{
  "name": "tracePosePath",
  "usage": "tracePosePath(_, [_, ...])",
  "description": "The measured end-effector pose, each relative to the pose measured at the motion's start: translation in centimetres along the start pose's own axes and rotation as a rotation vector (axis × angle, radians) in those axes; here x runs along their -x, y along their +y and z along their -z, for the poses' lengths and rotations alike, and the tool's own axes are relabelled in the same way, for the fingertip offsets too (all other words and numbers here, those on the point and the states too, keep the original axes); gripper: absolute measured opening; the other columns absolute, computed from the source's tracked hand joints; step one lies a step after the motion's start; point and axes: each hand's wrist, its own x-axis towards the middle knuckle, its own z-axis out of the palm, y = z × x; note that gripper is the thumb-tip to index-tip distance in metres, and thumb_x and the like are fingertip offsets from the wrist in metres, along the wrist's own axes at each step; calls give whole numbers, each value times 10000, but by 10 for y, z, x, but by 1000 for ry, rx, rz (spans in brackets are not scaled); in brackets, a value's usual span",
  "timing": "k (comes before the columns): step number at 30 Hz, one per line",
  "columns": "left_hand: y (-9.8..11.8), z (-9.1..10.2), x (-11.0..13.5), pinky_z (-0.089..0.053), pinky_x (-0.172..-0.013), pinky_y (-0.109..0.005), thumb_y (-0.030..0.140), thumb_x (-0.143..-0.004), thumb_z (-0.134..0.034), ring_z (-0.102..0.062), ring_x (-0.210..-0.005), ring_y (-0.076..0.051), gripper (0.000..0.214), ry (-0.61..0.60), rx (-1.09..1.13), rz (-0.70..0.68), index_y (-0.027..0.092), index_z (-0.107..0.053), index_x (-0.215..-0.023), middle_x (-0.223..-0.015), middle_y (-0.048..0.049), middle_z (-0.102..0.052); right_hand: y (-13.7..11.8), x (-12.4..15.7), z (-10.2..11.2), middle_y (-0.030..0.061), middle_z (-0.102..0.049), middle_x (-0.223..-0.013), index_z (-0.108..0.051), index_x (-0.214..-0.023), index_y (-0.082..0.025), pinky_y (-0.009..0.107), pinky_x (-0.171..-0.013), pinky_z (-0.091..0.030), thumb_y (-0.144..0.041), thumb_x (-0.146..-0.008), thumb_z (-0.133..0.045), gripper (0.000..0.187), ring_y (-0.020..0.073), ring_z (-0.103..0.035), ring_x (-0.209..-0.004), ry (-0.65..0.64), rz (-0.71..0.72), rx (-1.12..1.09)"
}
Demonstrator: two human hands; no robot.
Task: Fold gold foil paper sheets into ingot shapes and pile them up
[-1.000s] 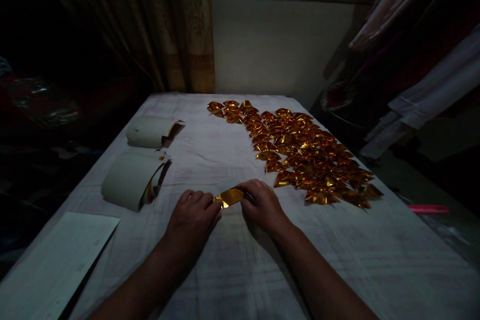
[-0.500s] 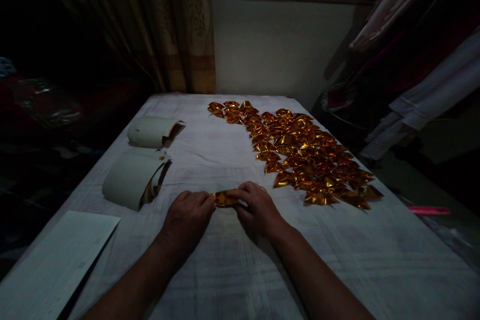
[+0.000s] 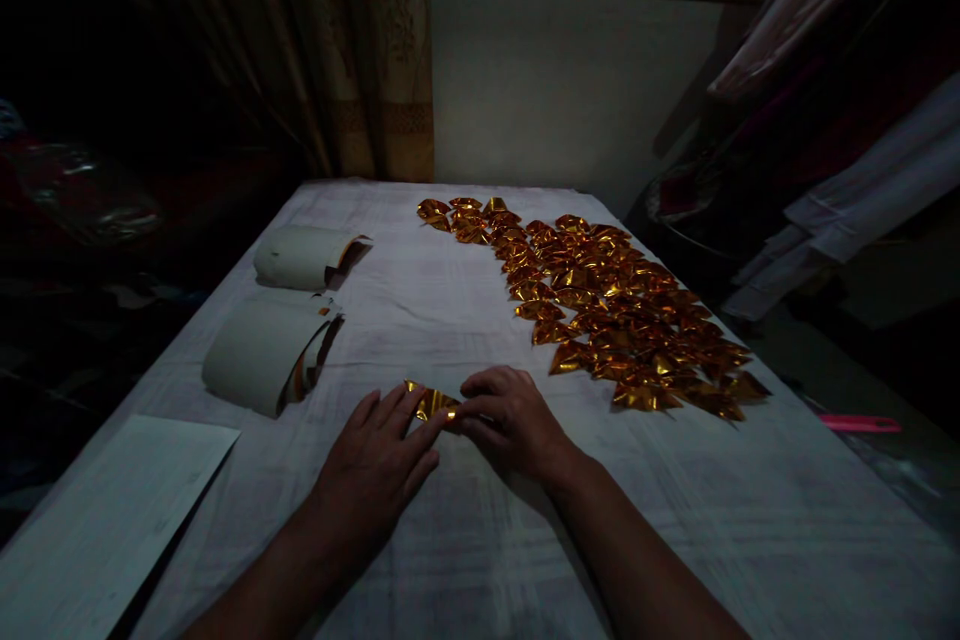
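**Hands work a scrap of gold foil on a dimly lit desk**

A person's two bare hands meet over a small gold foil piece [image 3: 431, 403] lying on the near middle of a desk [image 3: 465, 560] covered in pale cloth. The left hand [image 3: 375, 465] lies spread and low, palm down, with its fingertips resting on the left part of the foil. The right hand [image 3: 510, 420] is curled, its fingertips pinched narrow on the foil's right end. The foil sits on the cloth between the two hands, with one crumpled corner standing up at its far left.

To the right and farther back, a broad scatter of folded gold pieces [image 3: 622, 310] runs in a band from the far middle of the desk toward its right edge. Its nearest pieces lie just beside the right hand without touching it.

On the left side rest two curled stacks of paper, pale side out, with gold showing at their open ends. The near stack [image 3: 262, 350] lies beside the left hand, and the far stack [image 3: 304, 257] lies behind it. A flat pale sheet [image 3: 112, 510] covers the near left corner.

A patterned curtain [image 3: 360, 50] hangs behind the desk at the far left. Light garments [image 3: 862, 170] hang at the right, above a pink object [image 3: 859, 423] too dim to make out.
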Motion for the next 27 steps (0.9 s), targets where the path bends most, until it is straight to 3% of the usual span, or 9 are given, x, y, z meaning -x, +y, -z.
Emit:
tracePosePath(10, [4, -6, 2, -408, -1119, -473, 298, -1036, -416, -535, -1323, -261, 404, 30, 100, -23, 187, -534, -1407, -1422, -114, -596, -13, -5, 6, 22, -709, -1026, -713, -806, -237, 388, -909, -383, -175, -843, -730, 74, 209, -612, -1026, -23, -287, -46])
tracePosePath(14, [4, -5, 4, -409, -1129, -475, 290, -1034, -430, -516, -1344, -258, 455, 30, 138, -22, 196, -452, -1479, -1460, -109, -562, -20, -8, 3, 25, -704, -999, -696, -738, -231, 387, -900, -386, -194, -831, -738, 109, 212, -605, -997, 2, -376, -32])
tracePosePath(18, [4, -3, 2, -433, -1101, -500, 274, -1024, -454, -526, -1332, -267, 467, -14, 156, -17, 270, -441, -1491, -1466, -98, -552, -22, -10, 1, 27, -703, -987, -682, -707, -226, 391, -896, -384, -160, -806, -742, 132, 223, -602, -1005, 22, -417, -28])
tracePosePath(27, [7, -5, 2, -402, -1117, -497, 281, -1032, -434, -521, -1335, -260, 429, 6, 124, -6, 249, -486, -1456, -1446, -95, -569, -22, -10, -1, 24, -704, -982, -656, -714, -222, 394, -898, -376, -141, -790, -734, 136, 229, -598, -1015, 41, -434, -35])
